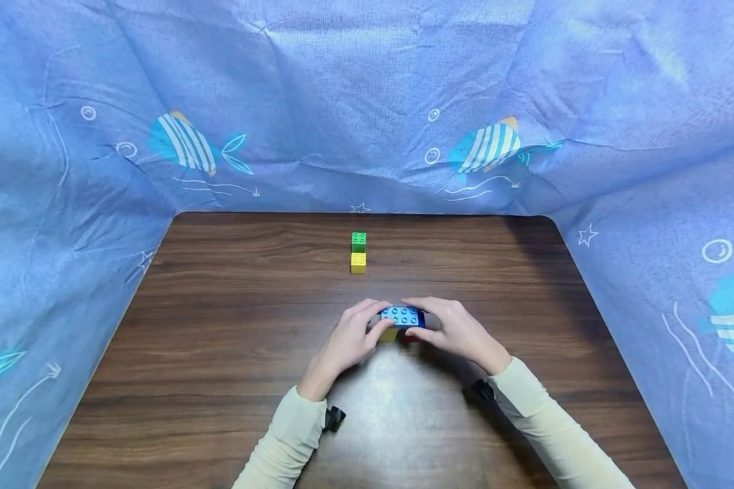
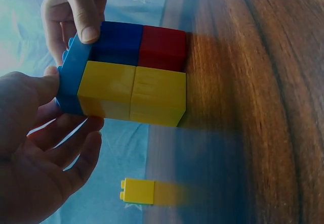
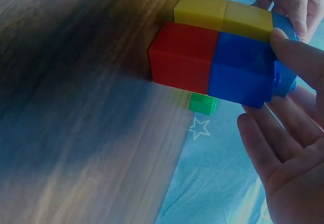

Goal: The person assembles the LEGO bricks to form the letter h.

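Blue fish-print cloth [image 1: 342,68] hangs behind your dark wooden table [image 1: 220,339], where a green brick [image 1: 359,241] and a small yellow brick [image 1: 358,263] sit farther back. Nearer you, your left hand [image 1: 356,333] and right hand [image 1: 459,333] each pinch an end of the light-blue brick [image 1: 402,315], which spans two columns: stacked yellow bricks [image 2: 126,92] beside a dark-blue brick [image 2: 119,44] over a red brick [image 2: 163,48]. Uneven thumb pressure could tip one column or part the pair (dark blue pokes past the light-blue end); whether the studs are fully seated, I can't tell.
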A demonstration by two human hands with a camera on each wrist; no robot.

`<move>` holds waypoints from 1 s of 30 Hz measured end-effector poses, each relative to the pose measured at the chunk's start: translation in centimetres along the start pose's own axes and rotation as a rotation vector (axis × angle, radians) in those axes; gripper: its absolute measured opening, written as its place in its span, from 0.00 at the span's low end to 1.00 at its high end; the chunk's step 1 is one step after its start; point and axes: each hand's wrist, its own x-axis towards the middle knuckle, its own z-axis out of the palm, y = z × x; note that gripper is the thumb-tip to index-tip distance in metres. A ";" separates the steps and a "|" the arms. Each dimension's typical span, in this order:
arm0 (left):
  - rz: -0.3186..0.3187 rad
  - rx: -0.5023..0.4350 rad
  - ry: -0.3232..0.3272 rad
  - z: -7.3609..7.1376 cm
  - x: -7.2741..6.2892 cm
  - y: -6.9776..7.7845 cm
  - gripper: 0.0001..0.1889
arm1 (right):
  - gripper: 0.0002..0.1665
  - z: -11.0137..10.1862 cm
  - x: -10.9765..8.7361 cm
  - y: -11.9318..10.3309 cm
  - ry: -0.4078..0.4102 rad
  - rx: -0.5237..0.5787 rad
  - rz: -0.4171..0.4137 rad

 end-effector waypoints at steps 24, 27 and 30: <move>0.047 0.062 -0.061 -0.7 0.8 -0.3 0.17 | 0.25 1.0 -0.3 1.7 0.070 0.067 0.009; 0.052 0.097 -0.073 -1.1 1.1 -0.4 0.18 | 0.24 0.5 -0.4 1.9 0.078 0.076 0.027; 0.037 0.144 -0.071 -1.7 1.4 -0.6 0.19 | 0.24 0.0 -0.5 2.1 0.084 0.076 0.062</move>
